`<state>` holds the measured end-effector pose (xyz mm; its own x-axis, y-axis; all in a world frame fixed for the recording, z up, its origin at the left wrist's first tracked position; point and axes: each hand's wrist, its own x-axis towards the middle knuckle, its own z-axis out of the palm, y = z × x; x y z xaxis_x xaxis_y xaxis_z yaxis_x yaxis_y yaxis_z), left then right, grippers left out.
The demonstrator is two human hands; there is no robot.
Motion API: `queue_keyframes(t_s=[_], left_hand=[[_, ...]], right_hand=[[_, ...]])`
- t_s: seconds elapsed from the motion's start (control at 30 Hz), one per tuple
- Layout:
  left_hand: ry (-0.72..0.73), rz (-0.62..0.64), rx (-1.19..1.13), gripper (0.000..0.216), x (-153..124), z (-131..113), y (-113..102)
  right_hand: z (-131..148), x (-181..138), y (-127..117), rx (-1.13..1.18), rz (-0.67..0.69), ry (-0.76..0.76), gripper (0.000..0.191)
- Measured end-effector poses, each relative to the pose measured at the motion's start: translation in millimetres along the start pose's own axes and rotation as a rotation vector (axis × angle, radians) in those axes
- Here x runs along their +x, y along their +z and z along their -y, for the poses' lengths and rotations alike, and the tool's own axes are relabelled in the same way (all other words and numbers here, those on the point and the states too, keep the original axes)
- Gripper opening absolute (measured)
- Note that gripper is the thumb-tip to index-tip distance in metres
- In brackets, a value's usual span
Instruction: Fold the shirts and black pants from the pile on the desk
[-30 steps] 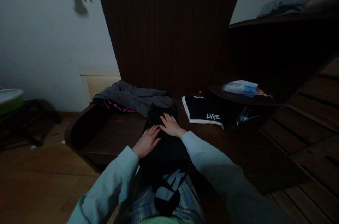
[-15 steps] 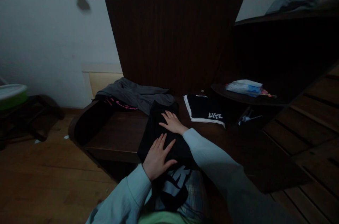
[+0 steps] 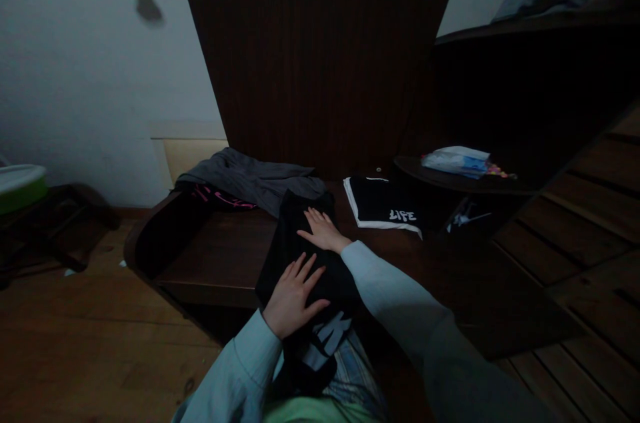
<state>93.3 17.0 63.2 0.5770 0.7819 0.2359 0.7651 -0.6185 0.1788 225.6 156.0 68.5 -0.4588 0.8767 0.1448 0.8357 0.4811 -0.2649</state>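
Observation:
A black garment (image 3: 295, 246) with white lettering at its near end lies across the dark wooden table (image 3: 215, 256) and hangs over the near edge onto my lap. My left hand (image 3: 294, 295) lies flat on its near part with fingers spread. My right hand (image 3: 320, 231) lies flat on its far part, fingers stretched out. Both arms wear pale blue sleeves.
A grey garment (image 3: 250, 179) over something with pink marks lies at the table's back left. A folded black cloth with white trim and lettering (image 3: 383, 206) lies at the back right. A round shelf (image 3: 450, 179) holds plastic packets. A dark wardrobe stands behind; wooden floor lies to the left.
My left hand has slid toward me along the black garment, from beside the right hand to the near part. My right hand has stayed almost in place.

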Motion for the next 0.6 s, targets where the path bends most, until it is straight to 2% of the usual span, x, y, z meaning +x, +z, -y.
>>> queue_keyframes(t_s=[0.2, 0.27, 0.33, 0.47, 0.53, 0.6], left_hand=[[-0.002, 0.024, 0.001, 0.065, -0.8, 0.7, -1.1], [-0.008, 0.007, -0.002, 0.064, -0.7, 0.5, 0.0], [-0.009, -0.009, -0.011, 0.062, -0.8, 0.0, 1.8], [-0.015, -0.009, -0.056, 0.057, -1.2, 1.2, 2.4], [-0.004, 0.038, -0.106, 0.054, 1.8, 6.1, -3.6], [0.041, 0.129, -0.191, 0.05, 10.6, 16.4, -15.6]], right_hand=[[-1.3, 1.6, 4.8, 0.063, -0.047, -0.021, 0.062], [-4.2, 2.6, 5.9, 0.157, -0.133, -0.028, 0.055], [-10.9, 3.9, 5.4, 0.31, -0.276, 0.012, 0.044], [-32.8, 5.8, -0.6, 0.549, -0.604, 0.305, 0.029], [-42.4, 6.2, -3.5, 0.556, -0.63, 0.468, 0.023], [-47.7, 6.4, -5.0, 0.539, -0.583, 0.565, 0.018]])
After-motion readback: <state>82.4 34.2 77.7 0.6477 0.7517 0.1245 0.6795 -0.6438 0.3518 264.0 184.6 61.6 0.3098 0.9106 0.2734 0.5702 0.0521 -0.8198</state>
